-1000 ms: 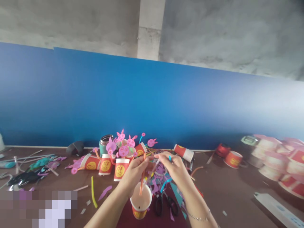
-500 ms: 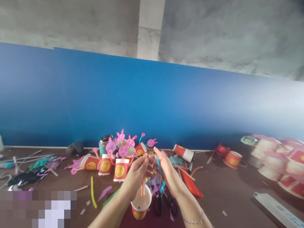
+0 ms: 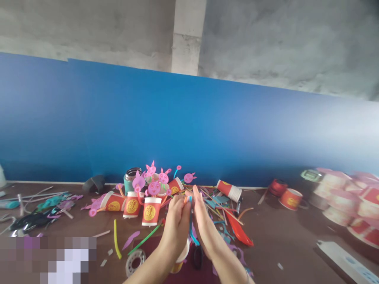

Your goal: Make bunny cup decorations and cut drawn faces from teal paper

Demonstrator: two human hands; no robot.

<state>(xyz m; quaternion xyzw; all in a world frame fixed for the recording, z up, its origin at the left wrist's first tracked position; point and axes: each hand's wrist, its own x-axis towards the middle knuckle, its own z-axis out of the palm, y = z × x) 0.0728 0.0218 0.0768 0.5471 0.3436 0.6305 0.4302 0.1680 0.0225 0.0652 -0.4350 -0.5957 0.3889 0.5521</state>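
My left hand [image 3: 174, 223] is closed, its fingers curled near an orange straw-like stick [image 3: 186, 200] that shows only at its tip. Facing it, my right hand [image 3: 204, 223] has its fingers stretched together and its palm close to the left. A thin blue straw [image 3: 193, 232] runs down between the two hands, its upper end beside the orange tip. How the fingers grip these is partly hidden. Below my left wrist stands a paper cup [image 3: 185, 252], mostly covered. The black scissors handle [image 3: 198, 257] lies beside it.
Red paper cups with pink animal faces [image 3: 151, 213] stand behind my left hand. A tape roll [image 3: 135, 262], yellow stick [image 3: 117, 238] and green stick [image 3: 145, 241] lie left. To the right are a red pouch-like item [image 3: 238, 228], stacked cups [image 3: 337, 197] and a power strip [image 3: 346, 258].
My hands have come together, bringing the blue straw beside the orange one. My left forearm has shifted right, uncovering the tape roll and covering more of the cup.
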